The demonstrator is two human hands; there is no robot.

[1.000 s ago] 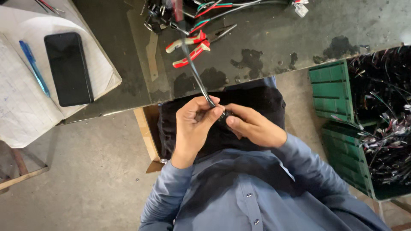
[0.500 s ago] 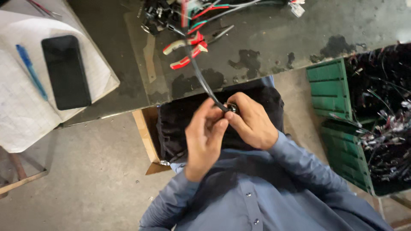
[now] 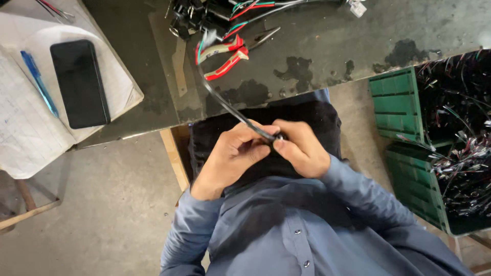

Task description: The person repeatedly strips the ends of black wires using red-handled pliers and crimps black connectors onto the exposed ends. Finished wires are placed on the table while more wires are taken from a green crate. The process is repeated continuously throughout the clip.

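Over my lap, my left hand [image 3: 230,156] and my right hand [image 3: 302,148] meet around the end of a thin black cable [image 3: 225,105]. Both hands pinch the cable's tip between thumb and fingers. The cable runs up and left from my hands onto the dark worktable [image 3: 327,41], toward a bundle of black connectors and coloured wires [image 3: 215,13]. Red-handled pliers [image 3: 227,53] lie on the table just beside the cable.
A black phone [image 3: 79,82] and a blue pen [image 3: 38,82] rest on an open notebook [image 3: 20,122] at the left. Green crates [image 3: 409,133] full of wire harnesses stand at the right. Grey concrete floor lies below left.
My hands stayed joined on the cable's end, with fingers shifting slightly; the left hand has turned a little lower. The view has shifted slightly.
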